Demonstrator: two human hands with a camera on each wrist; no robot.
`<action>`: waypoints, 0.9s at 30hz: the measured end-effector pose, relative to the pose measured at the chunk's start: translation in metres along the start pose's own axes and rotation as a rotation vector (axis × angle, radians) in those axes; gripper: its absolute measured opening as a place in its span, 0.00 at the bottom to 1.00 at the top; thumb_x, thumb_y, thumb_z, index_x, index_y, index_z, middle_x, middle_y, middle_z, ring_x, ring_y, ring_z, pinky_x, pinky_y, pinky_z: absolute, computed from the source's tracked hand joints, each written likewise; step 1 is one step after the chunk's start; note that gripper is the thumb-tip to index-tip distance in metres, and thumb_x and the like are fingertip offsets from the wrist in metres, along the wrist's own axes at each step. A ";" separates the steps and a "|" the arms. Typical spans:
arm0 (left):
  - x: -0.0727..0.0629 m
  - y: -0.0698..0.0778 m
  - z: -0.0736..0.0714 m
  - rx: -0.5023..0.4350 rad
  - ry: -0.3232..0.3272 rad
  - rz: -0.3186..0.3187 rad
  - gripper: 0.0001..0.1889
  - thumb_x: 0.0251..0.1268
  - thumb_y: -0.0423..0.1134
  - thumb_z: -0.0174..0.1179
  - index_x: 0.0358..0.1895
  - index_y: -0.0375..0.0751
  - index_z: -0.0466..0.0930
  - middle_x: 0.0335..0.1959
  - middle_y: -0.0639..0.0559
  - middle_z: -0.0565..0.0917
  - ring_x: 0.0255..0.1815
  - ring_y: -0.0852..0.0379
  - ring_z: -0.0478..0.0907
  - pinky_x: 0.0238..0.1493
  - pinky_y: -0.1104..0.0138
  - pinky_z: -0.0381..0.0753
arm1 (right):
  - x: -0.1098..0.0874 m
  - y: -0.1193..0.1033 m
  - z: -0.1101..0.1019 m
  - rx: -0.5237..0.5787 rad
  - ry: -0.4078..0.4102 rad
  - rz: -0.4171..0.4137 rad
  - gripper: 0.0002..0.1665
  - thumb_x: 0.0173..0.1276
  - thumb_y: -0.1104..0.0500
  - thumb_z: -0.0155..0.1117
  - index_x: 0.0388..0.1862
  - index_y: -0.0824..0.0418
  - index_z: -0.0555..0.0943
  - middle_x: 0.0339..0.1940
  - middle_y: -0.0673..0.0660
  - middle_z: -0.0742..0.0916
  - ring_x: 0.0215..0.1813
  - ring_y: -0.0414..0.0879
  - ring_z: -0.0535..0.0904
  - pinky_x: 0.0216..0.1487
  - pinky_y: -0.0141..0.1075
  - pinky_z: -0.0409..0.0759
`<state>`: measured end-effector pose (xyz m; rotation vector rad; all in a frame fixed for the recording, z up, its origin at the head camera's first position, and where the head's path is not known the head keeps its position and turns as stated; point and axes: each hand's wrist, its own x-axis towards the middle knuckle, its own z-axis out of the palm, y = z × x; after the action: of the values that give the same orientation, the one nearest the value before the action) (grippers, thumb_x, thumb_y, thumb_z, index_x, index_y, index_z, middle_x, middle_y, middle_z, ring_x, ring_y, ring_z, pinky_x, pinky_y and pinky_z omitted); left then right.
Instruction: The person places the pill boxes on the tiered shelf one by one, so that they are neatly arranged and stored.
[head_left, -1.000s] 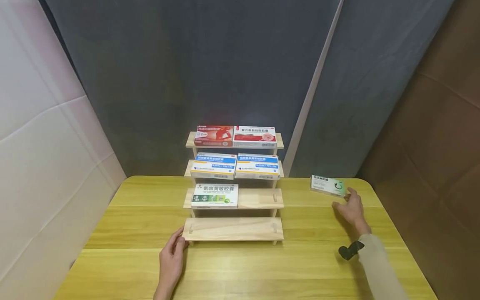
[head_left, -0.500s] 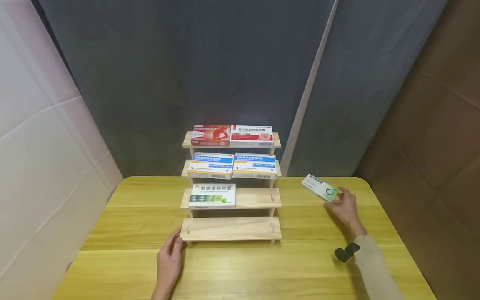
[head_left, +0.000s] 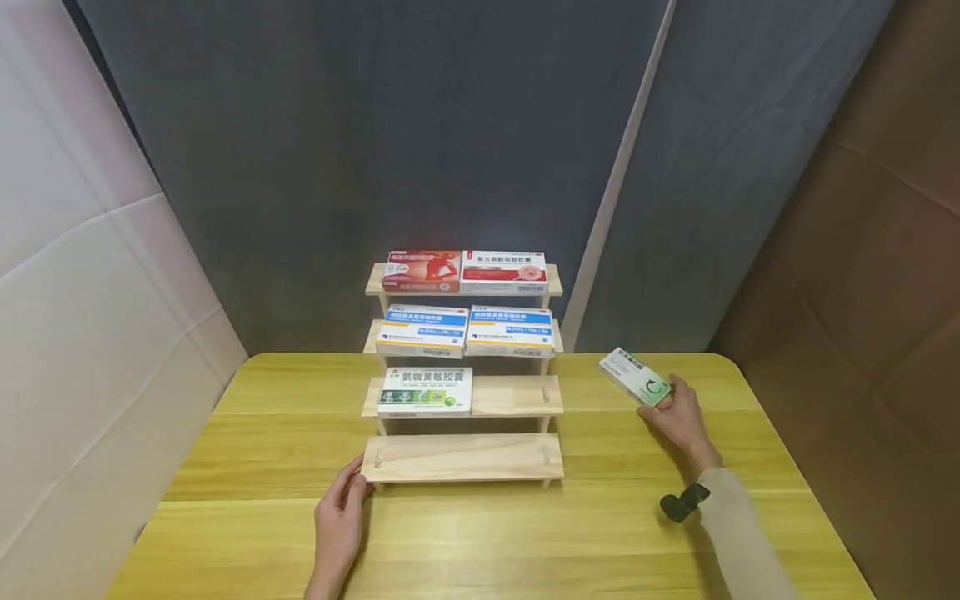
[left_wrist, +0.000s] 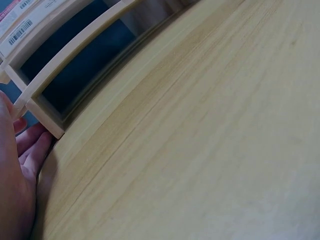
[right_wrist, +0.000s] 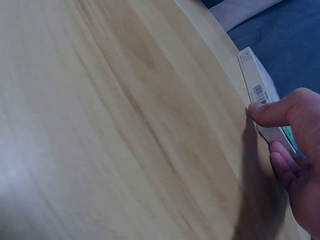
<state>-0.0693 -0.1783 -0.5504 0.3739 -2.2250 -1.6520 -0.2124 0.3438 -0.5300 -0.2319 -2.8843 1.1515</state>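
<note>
On the table's right side, my right hand pinches a white and green medicine box by its near right end. The right wrist view has my thumb against the barcode side of that box. It lies slanted, close over the tabletop. My left hand holds the left end of the lowest step of a four-tier wooden display rack. In the left wrist view, my thumb is at the plank's end and the fingers of my left hand reach behind the rack's leg.
The rack's top step carries a red medicine box and a white-red one. Two blue-white boxes fill the step below. A white-green box sits left on the third step. A dark curtain hangs behind the table.
My right hand has taken hold of the white and green medicine box, turned it aslant and drawn it slightly left. The left hand stays at the rack, and the view has shifted slightly.
</note>
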 end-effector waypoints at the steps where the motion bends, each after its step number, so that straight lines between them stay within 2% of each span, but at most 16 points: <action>1: 0.000 0.000 0.000 0.002 0.000 0.000 0.18 0.78 0.31 0.50 0.65 0.32 0.77 0.51 0.32 0.86 0.38 0.76 0.81 0.45 0.87 0.78 | -0.001 -0.001 0.001 0.004 0.003 0.005 0.56 0.64 0.56 0.71 0.78 0.76 0.50 0.66 0.77 0.68 0.55 0.62 0.72 0.57 0.50 0.73; 4: 0.000 -0.002 0.000 0.011 -0.002 -0.002 0.18 0.79 0.32 0.50 0.65 0.33 0.77 0.51 0.33 0.87 0.38 0.76 0.82 0.45 0.87 0.78 | -0.004 -0.002 0.003 0.024 0.021 0.018 0.54 0.65 0.56 0.70 0.78 0.76 0.50 0.66 0.77 0.67 0.55 0.62 0.71 0.58 0.50 0.71; 10: 0.001 -0.006 0.000 -0.010 -0.007 -0.002 0.18 0.78 0.31 0.51 0.66 0.33 0.77 0.50 0.33 0.87 0.39 0.75 0.82 0.46 0.87 0.78 | -0.008 -0.001 0.007 0.054 0.064 0.043 0.52 0.66 0.58 0.70 0.78 0.75 0.51 0.65 0.75 0.68 0.55 0.62 0.73 0.53 0.45 0.74; 14: 0.001 -0.006 0.000 -0.016 -0.006 0.001 0.18 0.78 0.31 0.51 0.66 0.33 0.77 0.49 0.33 0.87 0.39 0.76 0.81 0.46 0.87 0.78 | -0.013 -0.001 0.011 0.105 0.126 0.024 0.51 0.64 0.58 0.71 0.77 0.76 0.54 0.67 0.78 0.70 0.54 0.63 0.74 0.53 0.46 0.78; 17: 0.002 -0.006 0.000 -0.021 -0.006 0.005 0.18 0.79 0.31 0.51 0.66 0.33 0.77 0.49 0.33 0.87 0.39 0.76 0.82 0.46 0.86 0.78 | -0.017 -0.002 0.014 0.169 0.178 0.014 0.51 0.62 0.59 0.72 0.76 0.76 0.56 0.69 0.79 0.71 0.55 0.64 0.76 0.56 0.50 0.80; 20: 0.003 -0.005 0.000 -0.025 -0.011 0.009 0.18 0.79 0.31 0.51 0.66 0.33 0.77 0.50 0.33 0.87 0.39 0.75 0.82 0.47 0.86 0.78 | -0.019 -0.003 0.016 0.235 0.208 0.036 0.51 0.62 0.59 0.74 0.77 0.72 0.57 0.70 0.76 0.72 0.60 0.64 0.76 0.62 0.53 0.78; 21: 0.002 -0.004 0.000 -0.024 -0.012 0.007 0.18 0.79 0.31 0.51 0.66 0.33 0.77 0.51 0.33 0.87 0.39 0.75 0.82 0.46 0.86 0.78 | -0.019 -0.003 0.016 0.261 0.206 0.046 0.51 0.62 0.60 0.74 0.78 0.71 0.57 0.71 0.75 0.72 0.62 0.64 0.75 0.65 0.55 0.75; 27: 0.001 -0.005 -0.001 -0.031 -0.014 0.001 0.18 0.78 0.31 0.51 0.66 0.33 0.77 0.51 0.33 0.86 0.39 0.76 0.82 0.47 0.86 0.78 | -0.022 0.000 0.018 0.323 0.218 0.086 0.53 0.62 0.55 0.77 0.78 0.67 0.58 0.72 0.71 0.73 0.71 0.63 0.70 0.73 0.53 0.70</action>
<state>-0.0702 -0.1807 -0.5545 0.3540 -2.2063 -1.6921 -0.1917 0.3280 -0.5419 -0.4414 -2.4801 1.4800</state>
